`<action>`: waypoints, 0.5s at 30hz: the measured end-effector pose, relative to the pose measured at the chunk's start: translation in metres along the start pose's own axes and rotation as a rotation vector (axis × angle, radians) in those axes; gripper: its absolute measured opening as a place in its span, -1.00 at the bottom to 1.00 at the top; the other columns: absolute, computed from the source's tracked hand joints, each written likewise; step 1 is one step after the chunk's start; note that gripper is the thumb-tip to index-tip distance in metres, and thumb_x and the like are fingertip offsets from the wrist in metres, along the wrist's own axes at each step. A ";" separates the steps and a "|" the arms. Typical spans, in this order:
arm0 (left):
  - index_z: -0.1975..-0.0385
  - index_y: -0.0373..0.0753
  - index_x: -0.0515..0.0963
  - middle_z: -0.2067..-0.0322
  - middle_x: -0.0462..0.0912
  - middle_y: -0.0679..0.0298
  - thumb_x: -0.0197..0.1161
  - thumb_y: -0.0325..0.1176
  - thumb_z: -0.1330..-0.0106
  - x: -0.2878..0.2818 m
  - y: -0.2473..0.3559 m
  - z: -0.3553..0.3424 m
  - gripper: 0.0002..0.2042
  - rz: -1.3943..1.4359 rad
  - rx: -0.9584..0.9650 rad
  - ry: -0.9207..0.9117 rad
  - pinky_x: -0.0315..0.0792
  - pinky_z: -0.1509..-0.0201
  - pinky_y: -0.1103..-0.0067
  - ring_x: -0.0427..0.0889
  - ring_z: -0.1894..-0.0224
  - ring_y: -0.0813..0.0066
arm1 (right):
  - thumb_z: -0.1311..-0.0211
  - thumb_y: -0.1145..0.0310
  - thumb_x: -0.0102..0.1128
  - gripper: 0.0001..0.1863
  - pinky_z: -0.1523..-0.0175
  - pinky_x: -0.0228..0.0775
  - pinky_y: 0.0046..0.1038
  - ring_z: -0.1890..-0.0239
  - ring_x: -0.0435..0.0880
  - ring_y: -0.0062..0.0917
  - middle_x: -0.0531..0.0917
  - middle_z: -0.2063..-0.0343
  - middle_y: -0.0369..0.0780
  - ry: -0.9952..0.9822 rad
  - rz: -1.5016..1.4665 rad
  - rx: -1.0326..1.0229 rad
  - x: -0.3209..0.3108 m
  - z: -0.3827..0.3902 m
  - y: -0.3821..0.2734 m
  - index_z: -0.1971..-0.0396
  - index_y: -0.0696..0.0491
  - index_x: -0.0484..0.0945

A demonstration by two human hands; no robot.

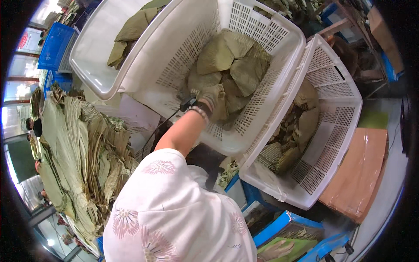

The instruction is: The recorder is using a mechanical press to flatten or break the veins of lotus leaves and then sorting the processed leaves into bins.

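My left hand (pixel 211 94), in a pale glove with a bracelet and a black device at the wrist, reaches down into a white perforated plastic basket (pixel 187 56). Its fingers are bent against folded dried leaves (pixel 235 54) piled at the bottom, and seem to grip one dull green leaf bundle; the fingertips are partly hidden. At the lower right edge, my right hand (pixel 277 249) lies with its fingers stretched out over a green surface framed in blue. Nothing shows in it.
Another white basket (pixel 336 126) with broken leaves stands tilted on the right, beside a brown cardboard box (pixel 360 174). A third white basket (pixel 98 52) holds leaves at upper left. A tall stack of large dried leaves (pixel 83 153) rises on the left; blue crates (pixel 54 46) stand behind.
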State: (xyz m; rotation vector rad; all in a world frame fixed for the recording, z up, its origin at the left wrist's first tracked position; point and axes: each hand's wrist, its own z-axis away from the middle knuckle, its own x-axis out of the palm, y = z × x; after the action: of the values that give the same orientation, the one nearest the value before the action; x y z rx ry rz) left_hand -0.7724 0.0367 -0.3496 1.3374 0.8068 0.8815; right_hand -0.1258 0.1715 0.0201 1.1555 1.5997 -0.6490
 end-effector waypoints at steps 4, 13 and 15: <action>0.36 -0.22 0.62 0.53 0.60 0.30 0.28 -0.43 -0.30 0.015 0.130 0.032 -0.96 0.154 -0.440 0.222 0.35 0.56 0.54 0.52 0.59 0.49 | -0.45 0.05 0.16 -0.56 -0.20 0.40 -0.07 -0.08 0.58 -0.07 0.59 -0.10 -0.01 0.100 -0.111 -0.223 -0.008 -0.051 -0.036 -0.07 0.11 0.58; 0.12 -0.26 0.61 0.27 0.67 0.09 0.35 -0.32 -0.20 -0.004 0.348 0.164 -0.73 -0.270 0.336 0.173 0.52 0.05 0.40 0.66 0.19 0.16 | -0.36 0.16 0.33 -0.62 -0.15 0.48 -0.12 -0.03 0.62 -0.11 0.65 0.03 -0.03 -0.047 -0.566 -0.625 0.026 -0.126 -0.051 0.00 0.12 0.62; 0.16 -0.25 0.61 0.25 0.67 0.01 0.34 -0.21 -0.15 -0.020 0.396 0.229 -0.68 -0.490 0.423 0.184 0.52 0.04 0.24 0.64 0.14 -0.05 | -0.35 0.14 0.34 -0.63 -0.14 0.48 -0.12 0.01 0.63 -0.11 0.66 0.08 -0.03 -0.098 -0.777 -0.726 0.039 -0.146 -0.060 0.05 0.12 0.63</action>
State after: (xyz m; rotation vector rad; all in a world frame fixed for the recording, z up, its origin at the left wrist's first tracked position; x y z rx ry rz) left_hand -0.6058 -0.0753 0.0625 1.3381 1.4522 0.4584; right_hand -0.2423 0.2853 0.0260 -0.0507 1.9496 -0.5058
